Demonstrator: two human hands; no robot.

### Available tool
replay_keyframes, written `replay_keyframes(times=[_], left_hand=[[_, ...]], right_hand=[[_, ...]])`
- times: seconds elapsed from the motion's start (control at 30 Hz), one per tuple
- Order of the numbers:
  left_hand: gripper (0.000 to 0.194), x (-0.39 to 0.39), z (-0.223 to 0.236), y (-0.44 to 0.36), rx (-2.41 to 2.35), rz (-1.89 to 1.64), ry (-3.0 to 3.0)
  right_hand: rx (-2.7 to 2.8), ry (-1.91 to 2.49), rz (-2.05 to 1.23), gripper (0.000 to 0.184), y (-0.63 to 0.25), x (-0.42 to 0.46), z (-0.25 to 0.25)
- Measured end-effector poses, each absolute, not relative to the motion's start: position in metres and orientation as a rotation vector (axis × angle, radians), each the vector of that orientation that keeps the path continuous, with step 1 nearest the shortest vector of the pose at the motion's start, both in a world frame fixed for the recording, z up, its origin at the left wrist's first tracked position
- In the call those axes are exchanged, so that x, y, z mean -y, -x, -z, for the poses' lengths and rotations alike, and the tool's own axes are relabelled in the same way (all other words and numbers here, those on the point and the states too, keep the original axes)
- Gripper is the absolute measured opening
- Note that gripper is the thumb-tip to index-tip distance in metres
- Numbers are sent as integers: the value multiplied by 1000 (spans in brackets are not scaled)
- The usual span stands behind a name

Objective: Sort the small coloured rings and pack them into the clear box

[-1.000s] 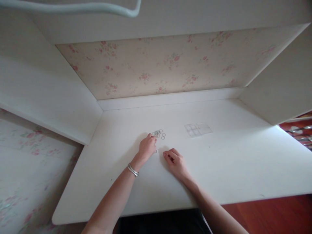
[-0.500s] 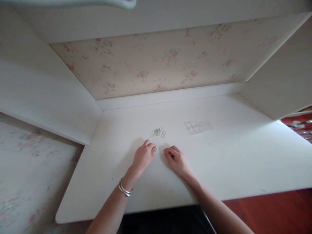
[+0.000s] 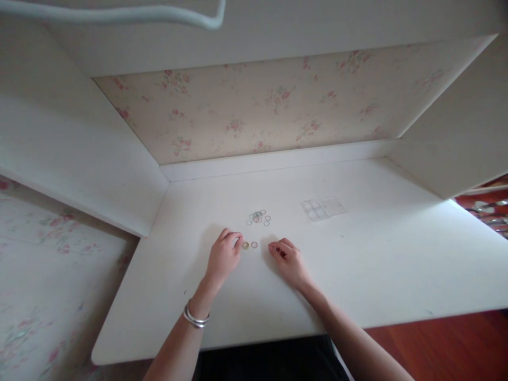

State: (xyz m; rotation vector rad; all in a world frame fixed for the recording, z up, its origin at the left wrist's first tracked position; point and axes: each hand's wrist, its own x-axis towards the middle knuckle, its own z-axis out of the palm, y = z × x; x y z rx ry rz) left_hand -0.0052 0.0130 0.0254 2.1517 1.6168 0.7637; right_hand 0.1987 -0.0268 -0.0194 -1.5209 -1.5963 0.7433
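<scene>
My left hand [image 3: 224, 253] rests on the white tabletop, thumb and index finger slightly apart with no ring visible between them. Just right of its fingertips lies a gold-coloured ring [image 3: 245, 245], and beside that a thin pinkish ring [image 3: 254, 244]. My right hand [image 3: 289, 261] is on the other side of these two, fingers curled and fingertips pinched together; whether anything small is in them is hidden. Beyond both hands sits a loose pile of rings [image 3: 257, 216], several thin bands overlapping, with a few lying apart at its edges.
A clear plastic box [image 3: 316, 210] with small compartments lies opened flat at the back right of the white table [image 3: 377, 264]. A panel closes off the left side. A pale curved bar [image 3: 119, 15] crosses the top left. Metal items [image 3: 490, 209] show past the right edge.
My left hand has drawn back to the left, and the gold-coloured and pinkish rings now show uncovered on the table. My right hand stays almost still. The view has shifted slightly.
</scene>
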Motion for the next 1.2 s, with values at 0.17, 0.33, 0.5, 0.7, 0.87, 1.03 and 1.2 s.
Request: replay_keyframes(times=[0.17,0.33,0.5,0.7,0.87,1.03,1.2], left_hand=[[24,-14,-3,26,-1638,-842,-1787],[28,-6,18,28,-1503,-868,-1479],[29,-5,20,29,-1460,-885,-1447],[30,-5,18,31,-1466,-879,-1482],[30,-4,17,30,-1448,-882,-1490],[28,-3,14,30,-1438,-889,-1504],[28,-3,13,29,-1435,-897,-1489]], right_hand=[[1741,1631,-594,26,-194,2,12],[1951,1802,-395,27,-186,-35,2],[2158,1901,-355,34,-176,-58,-3],[2219,1934,-360,40,-171,-60,1],[2210,1950,-359,41,-173,-51,8],[2098,1871,-313,35,-183,-44,15],[1951,1655,-327,32,-189,-29,17]])
